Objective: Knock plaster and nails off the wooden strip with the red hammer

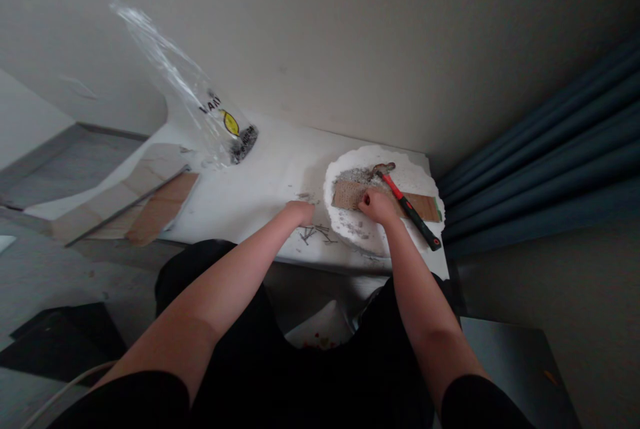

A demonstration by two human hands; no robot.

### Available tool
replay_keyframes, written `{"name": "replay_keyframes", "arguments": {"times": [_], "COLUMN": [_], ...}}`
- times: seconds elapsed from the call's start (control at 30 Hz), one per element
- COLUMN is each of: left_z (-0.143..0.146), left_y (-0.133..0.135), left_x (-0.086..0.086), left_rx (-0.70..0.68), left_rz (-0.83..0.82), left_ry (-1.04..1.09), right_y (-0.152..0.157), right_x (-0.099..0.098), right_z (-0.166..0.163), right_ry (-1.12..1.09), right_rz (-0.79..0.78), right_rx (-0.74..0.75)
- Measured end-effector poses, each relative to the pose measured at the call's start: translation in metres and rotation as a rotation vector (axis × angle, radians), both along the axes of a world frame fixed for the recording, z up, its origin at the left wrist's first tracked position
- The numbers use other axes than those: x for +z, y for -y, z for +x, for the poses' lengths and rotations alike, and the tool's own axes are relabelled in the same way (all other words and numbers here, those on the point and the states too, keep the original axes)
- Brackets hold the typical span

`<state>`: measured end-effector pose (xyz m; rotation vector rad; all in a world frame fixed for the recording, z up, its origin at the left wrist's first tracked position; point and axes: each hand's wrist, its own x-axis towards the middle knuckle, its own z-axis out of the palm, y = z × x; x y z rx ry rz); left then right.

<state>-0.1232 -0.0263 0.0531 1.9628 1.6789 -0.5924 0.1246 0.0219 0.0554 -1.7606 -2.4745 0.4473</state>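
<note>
My left hand rests low over the white tabletop, fingers curled together beside several loose nails; what it holds, if anything, is hidden. My right hand is closed in a pinch at a brown strip, which looks like cardboard or wood and has a rough, dotted surface. Whatever sits in that pinch is too small to make out. Beneath the strip is a round white board with a ragged edge and dark specks. A claw hammer with a red and black handle lies across the strip, right of my right hand.
A clear plastic bag with a yellow print and dark contents stands at the back left of the table. Brown boards lie at its left end. A wall rises behind; a blue curtain hangs on the right.
</note>
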Motion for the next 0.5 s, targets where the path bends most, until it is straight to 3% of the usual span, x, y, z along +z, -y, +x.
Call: {"name": "replay_keyframes", "arguments": {"times": [0.5], "left_z": [0.0001], "left_y": [0.0003], "left_x": [-0.0057], "left_rx": [-0.004], "left_rz": [0.024], "left_ry": [0.034], "right_y": [-0.0017], "right_x": [0.002], "right_z": [-0.0011], "right_ry": [0.02], "right_rz": [0.001], "right_rx": [0.008]}}
